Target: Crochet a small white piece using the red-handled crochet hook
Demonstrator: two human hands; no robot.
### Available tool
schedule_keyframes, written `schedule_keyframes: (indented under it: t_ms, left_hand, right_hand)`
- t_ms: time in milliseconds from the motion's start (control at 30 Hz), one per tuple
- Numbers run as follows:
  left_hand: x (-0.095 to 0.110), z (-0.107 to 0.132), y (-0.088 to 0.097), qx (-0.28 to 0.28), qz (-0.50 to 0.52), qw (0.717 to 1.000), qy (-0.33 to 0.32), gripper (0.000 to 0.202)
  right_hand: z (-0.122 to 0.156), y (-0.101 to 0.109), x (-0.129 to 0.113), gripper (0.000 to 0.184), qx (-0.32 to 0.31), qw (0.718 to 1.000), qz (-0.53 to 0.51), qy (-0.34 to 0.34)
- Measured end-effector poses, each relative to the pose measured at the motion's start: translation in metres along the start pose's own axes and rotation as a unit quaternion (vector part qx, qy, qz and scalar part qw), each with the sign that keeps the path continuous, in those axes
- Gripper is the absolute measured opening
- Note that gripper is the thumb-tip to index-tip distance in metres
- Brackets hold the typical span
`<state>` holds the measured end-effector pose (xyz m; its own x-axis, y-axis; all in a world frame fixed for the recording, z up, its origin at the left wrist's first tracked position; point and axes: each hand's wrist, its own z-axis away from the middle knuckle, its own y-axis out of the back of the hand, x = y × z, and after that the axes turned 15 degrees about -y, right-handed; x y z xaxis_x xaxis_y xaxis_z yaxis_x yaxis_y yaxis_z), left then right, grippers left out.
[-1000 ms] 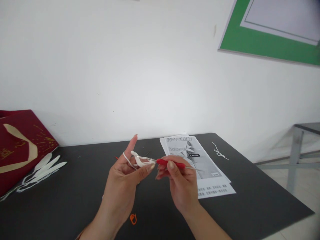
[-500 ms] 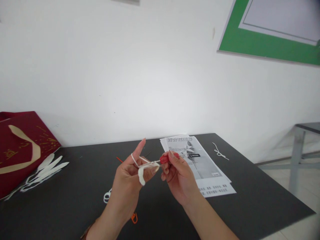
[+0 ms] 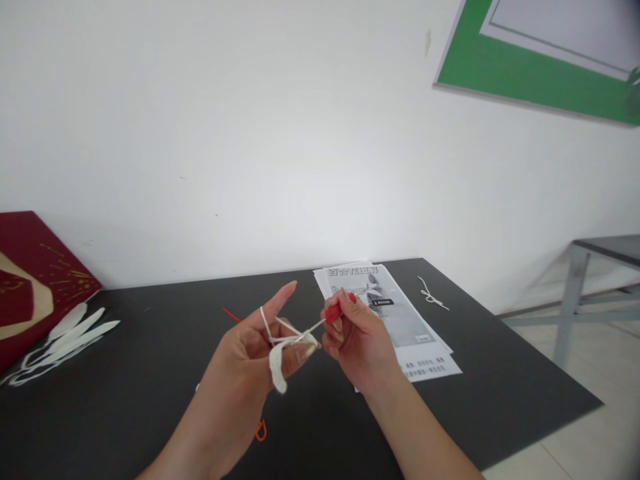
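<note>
My left hand (image 3: 250, 363) pinches a small white crochet piece (image 3: 277, 369) between thumb and fingers, and its end curls down below the thumb. White yarn (image 3: 265, 319) loops round the raised index finger and runs to the piece. In my right hand (image 3: 363, 343) is a crochet hook (image 3: 334, 312) with a red handle, held between thumb and fingers. The hook's thin metal shaft points left and reaches the upper edge of the crochet piece; its tip is hidden in the yarn and stitches.
Printed sheets (image 3: 420, 333) lie behind my right hand on the black table (image 3: 165, 353). White crocheted petals (image 3: 70, 340) rest at the left by a dark red bag (image 3: 30, 287). An orange stitch marker (image 3: 261, 431), a red stick (image 3: 231, 315) and a yarn scrap (image 3: 433, 297) also lie there.
The hook has tilted, its handle now higher than its tip. The crochet piece hangs a little lower and shows more of its length. The view has shifted slightly to the right.
</note>
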<state>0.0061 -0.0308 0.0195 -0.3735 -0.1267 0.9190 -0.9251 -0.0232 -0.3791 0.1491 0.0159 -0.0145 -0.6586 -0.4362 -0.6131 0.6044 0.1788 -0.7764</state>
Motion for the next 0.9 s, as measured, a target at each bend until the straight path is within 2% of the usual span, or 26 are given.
schedule_keyframes:
  t_ms: [100,400,700,900]
  left_hand:
    - [0.000,0.002,0.002,-0.006,-0.006,1.000,0.012,0.075]
    - [0.003,0.004,0.002,-0.040,-0.056,0.996,0.052,0.076]
    - [0.001,0.004,0.008,-0.070,-0.092,0.991,0.065,0.074]
    - [0.000,0.003,0.006,-0.052,-0.104,0.991,0.058,0.073]
  right_hand:
    - [0.001,0.001,-0.003,0.021,-0.006,1.000,0.012,0.001]
    - [0.005,0.011,-0.018,0.024,-0.051,0.991,0.094,0.077]
    - [0.013,0.012,-0.028,0.022,-0.055,0.974,0.171,0.141]
    - [0.019,0.011,-0.031,0.019,-0.046,0.958,0.218,0.178]
